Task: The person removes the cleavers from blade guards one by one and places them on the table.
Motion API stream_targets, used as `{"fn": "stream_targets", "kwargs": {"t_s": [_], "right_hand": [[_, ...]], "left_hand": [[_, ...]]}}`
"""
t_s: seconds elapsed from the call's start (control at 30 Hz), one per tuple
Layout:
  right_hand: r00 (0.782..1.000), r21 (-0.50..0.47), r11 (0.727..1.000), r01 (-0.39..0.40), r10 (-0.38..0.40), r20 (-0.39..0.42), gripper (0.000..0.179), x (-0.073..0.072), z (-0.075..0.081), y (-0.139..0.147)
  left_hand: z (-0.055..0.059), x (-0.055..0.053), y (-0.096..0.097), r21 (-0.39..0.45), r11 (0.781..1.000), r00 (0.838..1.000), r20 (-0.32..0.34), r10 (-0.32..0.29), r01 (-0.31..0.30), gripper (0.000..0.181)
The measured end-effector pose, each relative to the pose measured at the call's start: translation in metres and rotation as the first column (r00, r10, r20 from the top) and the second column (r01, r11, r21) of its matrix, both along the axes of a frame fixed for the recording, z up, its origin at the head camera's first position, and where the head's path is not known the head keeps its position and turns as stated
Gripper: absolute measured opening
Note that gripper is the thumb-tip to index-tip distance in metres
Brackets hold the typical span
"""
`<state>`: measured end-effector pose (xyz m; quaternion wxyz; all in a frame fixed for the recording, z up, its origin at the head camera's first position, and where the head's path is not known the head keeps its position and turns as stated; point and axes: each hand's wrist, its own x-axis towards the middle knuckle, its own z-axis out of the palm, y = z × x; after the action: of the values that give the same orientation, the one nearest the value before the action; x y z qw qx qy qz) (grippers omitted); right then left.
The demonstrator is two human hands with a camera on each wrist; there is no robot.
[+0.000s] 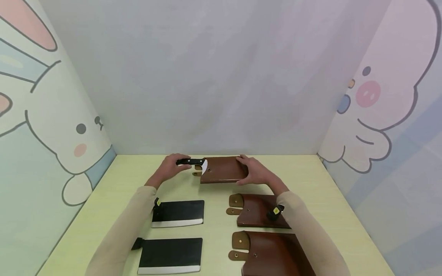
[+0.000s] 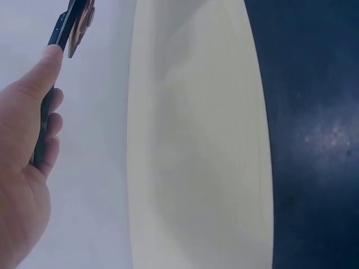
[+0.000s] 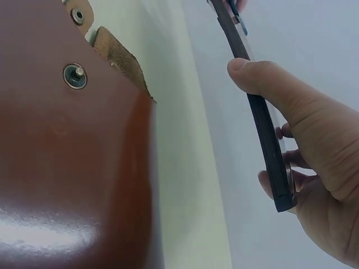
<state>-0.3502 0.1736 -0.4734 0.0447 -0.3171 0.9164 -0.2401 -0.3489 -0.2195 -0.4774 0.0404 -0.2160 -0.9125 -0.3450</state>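
Note:
My left hand [image 1: 170,167] grips the black handle [image 1: 191,161] of a knife, and a short curved piece of its silver blade [image 1: 205,166] shows at the mouth of a brown leather sheath [image 1: 222,169]. The rest of the blade is hidden, apparently within the sheath. On the sheath's right end, my right hand [image 1: 257,171] holds with the thumb on one edge and the fingers on the other. Knife and sheath are raised above the back of the table. In the right wrist view the sheath [image 3: 263,129] appears edge-on between thumb and fingers.
Two black cleavers with silver edges, one farther back [image 1: 179,211] and one nearer [image 1: 170,253], lie at the left of the pale table [image 1: 215,214]. Two more brown sheaths, one behind [image 1: 255,214] and one in front [image 1: 272,255], lie at the right, partly under my right arm.

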Motion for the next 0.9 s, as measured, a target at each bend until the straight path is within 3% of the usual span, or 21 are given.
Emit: {"fn": "stream_targets", "kwargs": {"t_s": [0.37, 0.6, 0.9], "right_hand": [[1.000, -0.017, 1.000, -0.004, 0.003, -0.031, 0.101, 0.007, 0.005, 0.002], [1.000, -0.036, 0.999, -0.005, 0.004, -0.005, 0.100, 0.011, 0.006, 0.002], [1.000, -0.038, 0.999, -0.019, 0.019, -0.003, 0.099, 0.010, -0.001, 0.008]], "left_hand": [[0.008, 0.003, -0.002, 0.038, 0.999, 1.000, 0.002, 0.012, -0.013, 0.044], [0.011, 0.005, -0.001, -0.015, 1.000, 1.000, -0.006, 0.016, -0.016, 0.043], [0.006, 0.007, 0.001, -0.058, 0.998, 0.999, -0.042, 0.018, -0.020, 0.043]]}}
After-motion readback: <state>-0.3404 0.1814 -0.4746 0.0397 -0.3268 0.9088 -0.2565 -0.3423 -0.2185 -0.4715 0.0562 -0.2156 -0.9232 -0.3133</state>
